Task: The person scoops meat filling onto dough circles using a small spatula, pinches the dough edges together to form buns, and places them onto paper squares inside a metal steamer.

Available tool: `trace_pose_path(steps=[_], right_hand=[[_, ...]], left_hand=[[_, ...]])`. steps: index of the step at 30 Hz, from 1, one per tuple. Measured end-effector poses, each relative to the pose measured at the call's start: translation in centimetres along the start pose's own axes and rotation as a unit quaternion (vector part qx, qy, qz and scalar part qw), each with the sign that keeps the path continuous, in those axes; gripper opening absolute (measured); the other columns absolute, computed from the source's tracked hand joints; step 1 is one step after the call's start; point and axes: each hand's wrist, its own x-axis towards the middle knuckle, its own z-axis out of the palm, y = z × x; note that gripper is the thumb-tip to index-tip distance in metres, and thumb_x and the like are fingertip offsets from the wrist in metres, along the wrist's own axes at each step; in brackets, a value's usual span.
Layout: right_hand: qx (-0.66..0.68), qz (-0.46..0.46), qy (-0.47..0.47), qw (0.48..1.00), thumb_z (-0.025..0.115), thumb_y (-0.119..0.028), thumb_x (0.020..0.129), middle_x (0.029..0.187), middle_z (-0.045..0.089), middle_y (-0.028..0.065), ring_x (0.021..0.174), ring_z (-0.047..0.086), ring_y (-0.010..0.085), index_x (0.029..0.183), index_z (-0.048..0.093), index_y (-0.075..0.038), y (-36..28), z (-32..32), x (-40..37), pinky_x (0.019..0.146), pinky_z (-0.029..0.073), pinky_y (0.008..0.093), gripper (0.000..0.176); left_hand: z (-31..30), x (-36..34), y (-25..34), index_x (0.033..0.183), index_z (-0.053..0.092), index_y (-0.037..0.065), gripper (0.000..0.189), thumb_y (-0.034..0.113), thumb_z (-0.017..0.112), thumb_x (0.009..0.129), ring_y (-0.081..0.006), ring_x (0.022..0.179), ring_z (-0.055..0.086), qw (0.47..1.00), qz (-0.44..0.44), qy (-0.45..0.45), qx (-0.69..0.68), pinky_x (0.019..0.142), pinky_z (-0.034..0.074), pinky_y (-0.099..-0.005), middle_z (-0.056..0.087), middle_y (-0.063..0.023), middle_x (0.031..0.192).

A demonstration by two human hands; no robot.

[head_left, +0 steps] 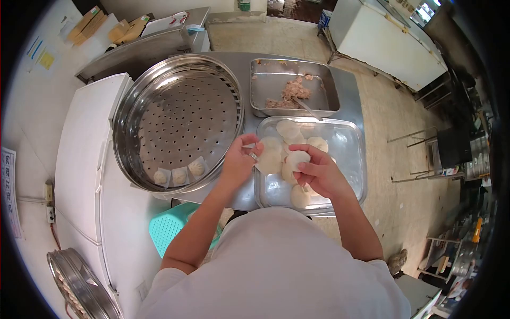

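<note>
My left hand (241,162), with a ring on one finger, has its fingers curled in at the edge of a thin round dough wrapper (270,157) over the tray's left side. Between the thumb and fingers of my right hand (321,173) is a smaller, thicker white dough round (297,159). Beneath both hands lies a metal tray (348,186) with several flat dough wrappers (288,128), some overlapping. Behind it, a deep steel pan (329,95) contains minced filling (295,89), and a metal utensil (309,109) leans over its front edge.
At the left stands a large perforated steamer (186,117); 3 pleated buns (179,176) sit on paper squares near its front rim. A turquoise plastic stool (169,228) is below the table's front edge. Another steamer (87,290) with buns is at lower left.
</note>
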Motion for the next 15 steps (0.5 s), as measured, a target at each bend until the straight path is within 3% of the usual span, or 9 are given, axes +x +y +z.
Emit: trace_pose_path(steps=[1,4,10,13,15], right_hand=[[-0.004,-0.014,0.013,1.0,0.068,-0.011,0.099,0.097,0.066,0.0068,0.069,0.063,0.0128,0.138,0.056,0.0,0.0,-0.7,-0.5,0.057,0.051,0.0268,0.042],[-0.001,-0.007,0.027,1.0,0.067,-0.009,0.099,0.105,0.07,0.0123,0.071,0.066,0.0134,0.137,0.056,0.003,1.0,-3.5,-1.7,0.055,0.054,0.0269,0.041],[0.05,0.011,0.086,0.995,0.067,-0.009,0.098,0.097,0.069,0.0097,0.069,0.065,0.0131,0.137,0.054,0.004,3.6,-5.4,-3.5,0.055,0.053,0.0268,0.043],[0.063,0.01,0.112,0.992,0.069,-0.01,0.098,0.089,0.064,0.0059,0.067,0.063,0.0124,0.134,0.057,0.004,4.5,-5.7,-4.1,0.056,0.052,0.0281,0.041],[0.061,0.006,0.125,0.99,0.07,-0.011,0.098,0.088,0.064,0.0058,0.067,0.063,0.0123,0.134,0.057,0.004,4.8,-6.1,-4.8,0.056,0.052,0.028,0.041]], left_hand=[[0.0,0.4,0.7,0.134,0.057,0.0,0.059,0.023,0.083,0.086,-0.0149,0.096,0.063,0.999,-0.022,0.03,0.022,0.083,0.055,-0.0322,0.065,-0.0075,0.117],[-0.2,2.0,0.7,0.124,0.066,0.002,0.048,0.025,0.082,0.086,-0.0196,0.091,0.066,0.962,0.049,0.017,0.269,0.08,0.056,-0.034,0.069,-0.0085,0.113],[2.5,6.1,-3.0,0.113,0.071,0.008,0.046,0.032,0.087,0.077,-0.0316,0.109,0.063,0.816,0.218,-0.121,0.522,0.093,0.052,-0.0409,0.069,-0.0126,0.111],[3.8,7.9,-4.2,0.106,0.071,0.009,0.043,0.031,0.088,0.073,-0.0296,0.117,0.059,0.743,0.164,-0.172,0.626,0.098,0.049,-0.0414,0.069,-0.0111,0.107],[3.7,8.7,-4.3,0.103,0.07,0.008,0.043,0.032,0.089,0.073,-0.0315,0.11,0.063,0.746,0.16,-0.212,0.611,0.094,0.051,-0.0421,0.069,-0.0124,0.107]])
